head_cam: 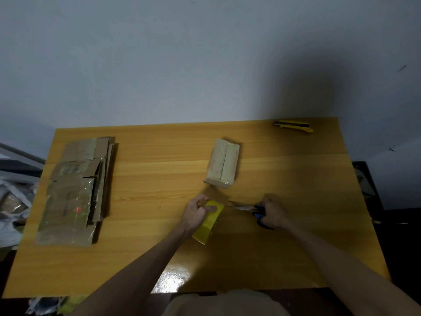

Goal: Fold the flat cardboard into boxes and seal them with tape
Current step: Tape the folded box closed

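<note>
left hand (197,213), right hand (274,213), 1 tape roll (207,226), 1 scissors (244,208), 1 box (222,165)

A wood-grain orange worktop (148,247) stands against a pale grey wall (159,65), where a broad shadow (307,87) falls at the right. A yellow-and-black utility knife (293,126) lies alone near the worktop's far right corner. Crumpled plastic bags (11,201) are heaped beyond the left edge. Past the right edge stands a dark object (369,183), too dim to name.
</note>
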